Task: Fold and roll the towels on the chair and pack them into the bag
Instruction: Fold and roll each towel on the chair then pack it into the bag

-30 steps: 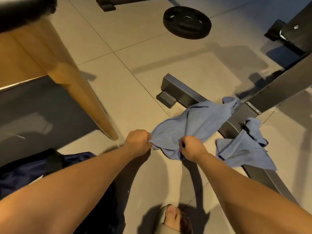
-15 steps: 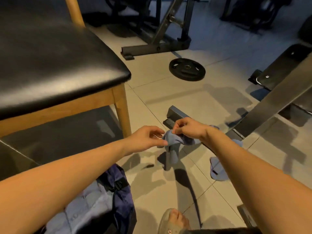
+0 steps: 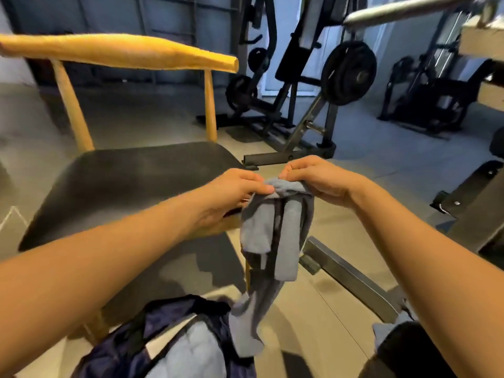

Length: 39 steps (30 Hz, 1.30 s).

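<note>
A blue-grey towel [image 3: 272,241] hangs bunched in the air beside the chair's front right corner. My left hand [image 3: 240,186] pinches its top edge on the left, and my right hand [image 3: 313,178] grips the same edge on the right. The wooden chair [image 3: 131,181] with a black seat stands to the left, its seat bare. A dark blue bag [image 3: 174,342] lies open on the floor below the towel, with pale blue cloth inside. A second blue towel [image 3: 381,330] shows partly at the lower right on the floor.
A grey metal bench foot [image 3: 351,279] runs across the floor to the right of the hanging towel. Weight machines and plates [image 3: 349,72] stand at the back. A bench frame [image 3: 474,195] is at the right edge. Grey tiled floor lies between.
Both hands have lifted the towel from the floor up to seat height. My view has swung upward from the floor to the chair and the machines behind.
</note>
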### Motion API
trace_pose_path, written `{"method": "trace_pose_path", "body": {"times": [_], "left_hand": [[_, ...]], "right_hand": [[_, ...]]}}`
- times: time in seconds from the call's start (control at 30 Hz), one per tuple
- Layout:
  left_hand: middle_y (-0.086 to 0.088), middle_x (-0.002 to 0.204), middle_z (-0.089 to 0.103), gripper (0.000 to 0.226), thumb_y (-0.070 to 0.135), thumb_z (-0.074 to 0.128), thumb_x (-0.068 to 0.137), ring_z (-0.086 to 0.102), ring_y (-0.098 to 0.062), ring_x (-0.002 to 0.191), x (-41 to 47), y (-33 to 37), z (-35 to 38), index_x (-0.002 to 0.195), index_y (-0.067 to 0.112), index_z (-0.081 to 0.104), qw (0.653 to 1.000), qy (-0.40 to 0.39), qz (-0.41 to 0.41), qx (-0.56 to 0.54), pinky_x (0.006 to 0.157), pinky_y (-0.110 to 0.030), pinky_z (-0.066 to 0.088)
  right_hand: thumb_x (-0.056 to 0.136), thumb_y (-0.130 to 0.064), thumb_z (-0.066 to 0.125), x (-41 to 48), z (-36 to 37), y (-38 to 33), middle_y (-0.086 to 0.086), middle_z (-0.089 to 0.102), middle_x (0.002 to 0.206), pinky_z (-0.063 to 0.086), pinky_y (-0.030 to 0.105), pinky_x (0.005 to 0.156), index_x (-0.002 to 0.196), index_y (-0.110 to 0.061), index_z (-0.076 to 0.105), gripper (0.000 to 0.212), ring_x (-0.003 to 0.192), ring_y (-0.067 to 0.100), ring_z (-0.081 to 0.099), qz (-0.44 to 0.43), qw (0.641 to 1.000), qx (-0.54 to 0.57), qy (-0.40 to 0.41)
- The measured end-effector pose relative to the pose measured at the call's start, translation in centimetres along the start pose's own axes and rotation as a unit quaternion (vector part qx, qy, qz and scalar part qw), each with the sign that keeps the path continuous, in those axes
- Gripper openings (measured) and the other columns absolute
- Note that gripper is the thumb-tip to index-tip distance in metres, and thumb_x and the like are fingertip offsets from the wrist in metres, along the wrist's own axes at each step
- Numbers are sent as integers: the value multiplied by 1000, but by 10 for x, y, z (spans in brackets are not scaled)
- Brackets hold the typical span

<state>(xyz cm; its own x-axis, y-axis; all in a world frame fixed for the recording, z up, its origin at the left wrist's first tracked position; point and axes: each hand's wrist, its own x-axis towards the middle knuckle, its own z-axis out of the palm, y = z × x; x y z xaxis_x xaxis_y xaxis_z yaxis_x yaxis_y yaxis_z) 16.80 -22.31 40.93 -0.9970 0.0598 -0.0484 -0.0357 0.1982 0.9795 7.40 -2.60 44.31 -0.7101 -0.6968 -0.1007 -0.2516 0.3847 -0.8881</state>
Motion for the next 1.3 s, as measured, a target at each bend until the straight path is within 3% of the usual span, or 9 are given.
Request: {"method": "trace_pose_path", "body": {"times": [0.17,0.23,0.37,0.5,0.6,0.73,0.97,1.07,1.3], "left_hand": [[-3,87,69,14,24,68,95,65,-17,87,-45,60,-79,84,15,65,998,42,34,-13,80,-32,46],[-1,86,71,13,23,65,97,67,-15,85,-64,82,-105,87,14,64,995,87,46,-2,76,-30,49],[5,82,73,13,26,61,99,65,-14,87,-84,118,-162,94,18,70,972,221,76,-3,75,-31,50],[1,97,78,18,29,67,96,70,-22,98,-75,134,-209,109,18,73,948,304,66,-72,79,-39,56],[-4,100,78,29,27,70,93,73,-26,98,-66,135,-236,119,14,70,931,348,56,-98,88,-45,58],[-7,102,75,23,20,67,96,71,-22,89,-59,130,-266,116,8,66,895,424,55,-124,68,-34,55],[-9,111,73,60,37,86,68,68,-28,100,-47,90,-313,119,11,68,873,480,12,-89,92,-49,55],[-7,106,72,43,29,86,76,64,-24,100,-52,87,-311,111,9,72,872,489,6,-25,88,-40,53],[-1,95,64,19,28,76,90,57,-15,91,-62,56,-297,96,12,69,868,491,41,60,76,-31,45]], "right_hand": [[99,-24,63,24,32,-88,3,64,80,48,30,71,81,-11,62,23,76,17,61,-58,997,43,-6],[99,-32,63,35,46,-125,14,67,95,51,39,81,95,-10,67,23,88,30,62,-72,995,67,-13],[94,-44,59,58,64,-174,10,72,119,51,45,102,124,-17,67,41,106,27,67,-74,986,109,-104],[92,-38,63,85,74,-176,14,70,126,55,45,98,134,-11,61,50,107,29,68,-73,983,115,-124],[97,-33,59,102,79,-171,13,72,119,55,47,97,125,-7,64,39,103,29,69,-81,983,107,-122],[95,-31,68,126,73,-155,14,66,108,53,41,97,101,-9,70,23,100,24,65,-36,989,22,-141],[96,-22,69,166,57,-171,15,68,95,54,48,88,98,-4,70,18,89,28,63,-12,993,-16,116],[93,-18,71,192,49,-214,11,63,89,53,38,67,106,-7,66,17,80,23,59,-37,974,59,215],[95,-8,69,213,77,-236,15,66,93,62,36,69,93,-8,68,2,84,26,66,-127,974,30,183]]}}
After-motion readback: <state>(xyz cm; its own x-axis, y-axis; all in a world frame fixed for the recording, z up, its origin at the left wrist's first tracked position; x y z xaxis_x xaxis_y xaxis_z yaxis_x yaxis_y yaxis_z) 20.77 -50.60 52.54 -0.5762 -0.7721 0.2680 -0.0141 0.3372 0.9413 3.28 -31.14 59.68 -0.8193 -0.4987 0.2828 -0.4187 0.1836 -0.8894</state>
